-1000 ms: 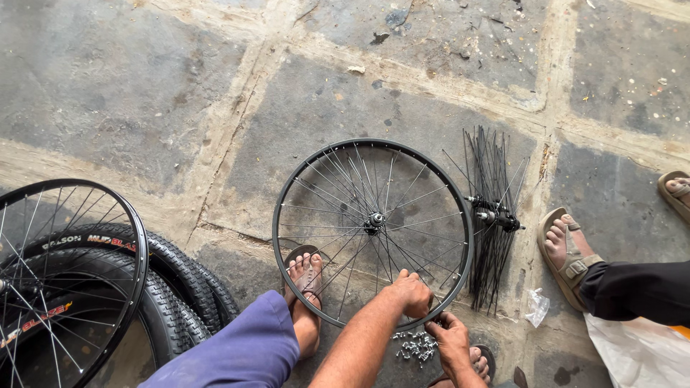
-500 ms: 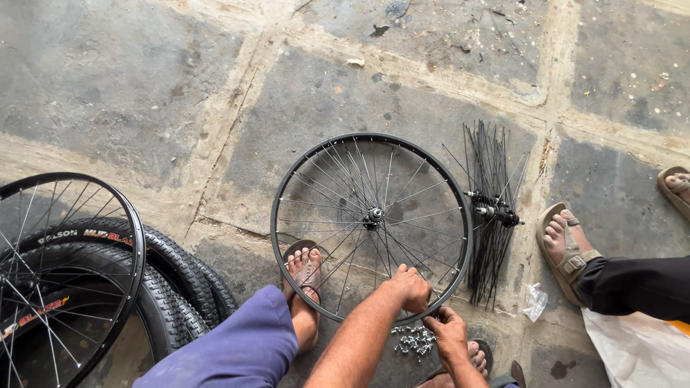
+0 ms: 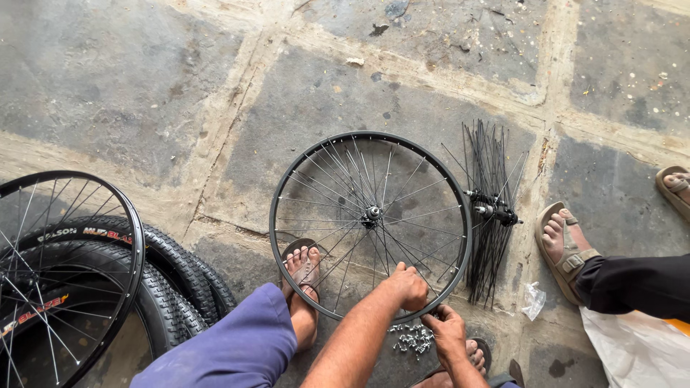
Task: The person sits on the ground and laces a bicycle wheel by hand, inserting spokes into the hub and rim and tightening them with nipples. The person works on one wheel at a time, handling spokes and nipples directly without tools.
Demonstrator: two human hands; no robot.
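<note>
A hub threaded with loose black spokes (image 3: 491, 212) lies on the stone floor (image 3: 144, 79). Right of that hub, another person's sandalled foot (image 3: 563, 244) rests, with a clear plastic scrap (image 3: 533, 300) below. Far left of the hub, 2 black tyres (image 3: 169, 276) lean under a second spoked wheel (image 3: 65, 276).

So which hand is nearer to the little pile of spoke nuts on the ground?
The right hand. It sits at the wheel rim just right of the pile of nuts, nearly touching it. The left hand is higher up, on the spokes inside the rim.
</note>
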